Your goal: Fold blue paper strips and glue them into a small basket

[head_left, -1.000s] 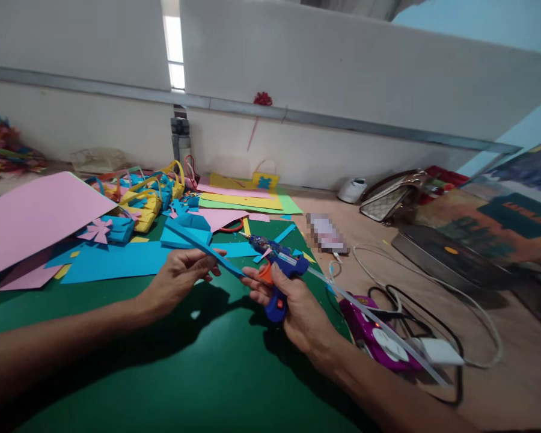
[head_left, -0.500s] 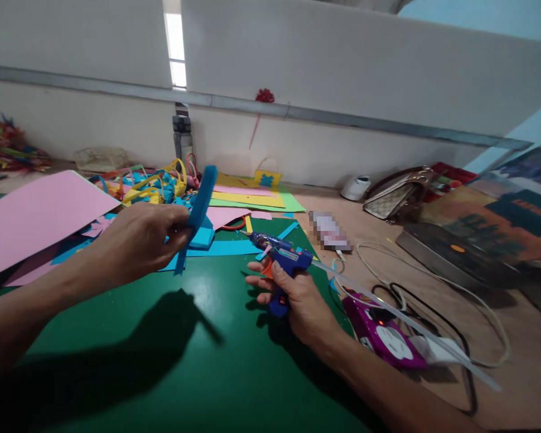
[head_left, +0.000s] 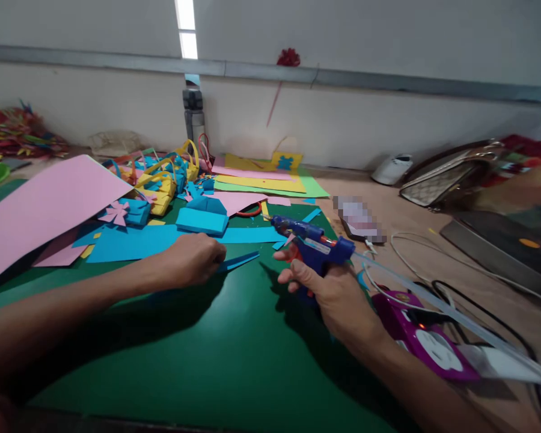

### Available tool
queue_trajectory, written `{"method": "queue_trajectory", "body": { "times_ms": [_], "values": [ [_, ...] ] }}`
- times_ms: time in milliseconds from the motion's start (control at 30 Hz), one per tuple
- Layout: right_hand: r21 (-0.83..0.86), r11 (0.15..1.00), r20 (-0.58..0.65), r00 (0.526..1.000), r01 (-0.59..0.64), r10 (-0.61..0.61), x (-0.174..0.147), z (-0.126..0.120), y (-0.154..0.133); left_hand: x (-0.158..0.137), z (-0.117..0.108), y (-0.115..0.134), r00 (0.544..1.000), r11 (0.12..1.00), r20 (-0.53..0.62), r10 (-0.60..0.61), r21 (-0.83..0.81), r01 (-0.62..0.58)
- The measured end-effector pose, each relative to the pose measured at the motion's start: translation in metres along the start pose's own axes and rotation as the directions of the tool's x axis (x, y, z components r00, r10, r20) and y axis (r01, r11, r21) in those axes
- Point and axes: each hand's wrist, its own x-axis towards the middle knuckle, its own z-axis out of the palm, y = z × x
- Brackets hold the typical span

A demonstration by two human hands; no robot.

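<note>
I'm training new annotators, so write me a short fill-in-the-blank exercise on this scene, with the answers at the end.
The right hand holds a ____.
The paper strip sticking out from the left hand is ____ in colour.
Of the two hands, the ____ one is nearer the large pink sheet.
The tabletop beneath both hands is ____ in colour.

Missing words: glue gun; blue; left; green.

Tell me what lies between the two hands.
In the head view, a blue strip juts from the left hand, then green tabletop up to the right hand.
</note>
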Motion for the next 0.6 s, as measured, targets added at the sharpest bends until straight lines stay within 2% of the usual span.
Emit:
{"method": "queue_trajectory", "body": {
  "times_ms": [133,267,467,600],
  "values": [
    [-0.342,0.940,0.168,0.984,0.005,0.056,-0.002,-0.007,-0.001,0.004,0.008,-0.002,1.000,0.994,0.011,-0.010,-0.104,0.011],
    [-0.564,0.825,0.236,0.964,0.035,0.120,-0.004,-0.013,0.001,0.006,0.018,-0.006,0.999,0.984,-0.038,-0.001,-0.176,-0.006],
    [-0.700,0.714,0.190,0.959,-0.019,0.212,0.001,-0.015,-0.005,0.007,0.028,-0.008,0.993,0.987,-0.100,0.063,-0.139,-0.077],
    [-0.702,0.711,0.160,0.962,-0.047,0.222,0.005,-0.018,-0.011,0.005,0.020,-0.003,0.998,0.990,-0.018,0.065,-0.128,-0.067]
  ]
}}
